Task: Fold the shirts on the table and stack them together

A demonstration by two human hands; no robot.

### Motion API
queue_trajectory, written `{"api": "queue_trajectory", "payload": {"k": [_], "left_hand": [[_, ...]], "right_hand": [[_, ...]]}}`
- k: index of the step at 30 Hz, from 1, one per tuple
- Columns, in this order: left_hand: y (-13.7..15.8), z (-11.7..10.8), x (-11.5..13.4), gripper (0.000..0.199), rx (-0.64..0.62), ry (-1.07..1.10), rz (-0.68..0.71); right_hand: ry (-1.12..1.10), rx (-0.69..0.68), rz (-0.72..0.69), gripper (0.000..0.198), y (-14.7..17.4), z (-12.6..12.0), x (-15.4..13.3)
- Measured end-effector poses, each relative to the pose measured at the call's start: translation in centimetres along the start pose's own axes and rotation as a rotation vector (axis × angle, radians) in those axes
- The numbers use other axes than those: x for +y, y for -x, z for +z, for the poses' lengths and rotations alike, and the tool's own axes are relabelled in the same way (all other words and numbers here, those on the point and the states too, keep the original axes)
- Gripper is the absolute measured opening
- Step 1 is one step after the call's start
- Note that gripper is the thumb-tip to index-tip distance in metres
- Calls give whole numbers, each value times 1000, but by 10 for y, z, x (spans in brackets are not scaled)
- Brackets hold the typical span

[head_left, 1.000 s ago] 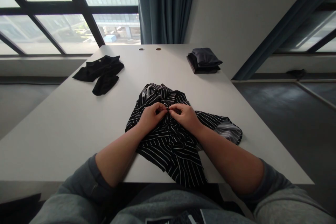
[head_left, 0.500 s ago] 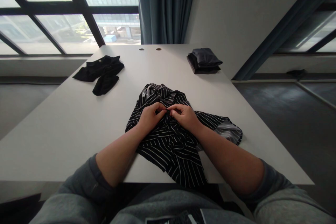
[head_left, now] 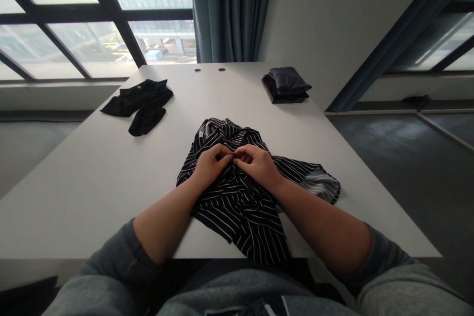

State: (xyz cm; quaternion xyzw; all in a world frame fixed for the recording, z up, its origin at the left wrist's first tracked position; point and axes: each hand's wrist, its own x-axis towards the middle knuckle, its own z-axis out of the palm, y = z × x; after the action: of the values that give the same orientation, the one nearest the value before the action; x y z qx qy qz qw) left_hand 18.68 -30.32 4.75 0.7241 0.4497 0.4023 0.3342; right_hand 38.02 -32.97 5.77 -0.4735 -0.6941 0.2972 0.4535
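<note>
A black shirt with thin white stripes (head_left: pixel 222 212) lies crumpled at the near middle of the table, one part hanging over the front edge. My left hand (head_left: pixel 213 163) pinches its cloth near the centre, thumb against the fingers. Right beside it, my right hand (head_left: pixel 255 163) pinches the same spot, and the fingertips of both hands almost meet. Whatever small part of the shirt sits between the fingertips is too small to make out. To the right spreads a striped flap with its grey inner side showing.
On the white table (head_left: pixel 92 197), a rumpled black garment (head_left: pixel 138 101) lies at the far left. A stack of folded dark clothes (head_left: pixel 287 84) sits at the far right. Two round cable holes mark the back edge. Beyond stand a blue curtain (head_left: pixel 231 10) and windows.
Both hands stay at the same place on the shirt, with the right fingers shifted slightly against the left ones. The whole view has moved a little.
</note>
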Motion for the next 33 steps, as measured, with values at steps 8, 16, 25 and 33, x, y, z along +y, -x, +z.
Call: {"api": "queue_trajectory", "payload": {"k": [8, 16, 25, 33], "left_hand": [[-1, -3, 3, 6, -9, -50, 95], [-4, -6, 5, 8, -60, -44, 64], [-4, -7, 13, 23, -75, -89, 60], [-4, -5, 12, 14, -117, -147, -7]], "right_hand": [[9, 93, -35, 4, 4, 7, 1], [204, 127, -222, 4, 3, 5, 8], [213, 146, -201, 4, 0, 5, 13], [47, 100, -85, 10, 0, 10, 15]]}}
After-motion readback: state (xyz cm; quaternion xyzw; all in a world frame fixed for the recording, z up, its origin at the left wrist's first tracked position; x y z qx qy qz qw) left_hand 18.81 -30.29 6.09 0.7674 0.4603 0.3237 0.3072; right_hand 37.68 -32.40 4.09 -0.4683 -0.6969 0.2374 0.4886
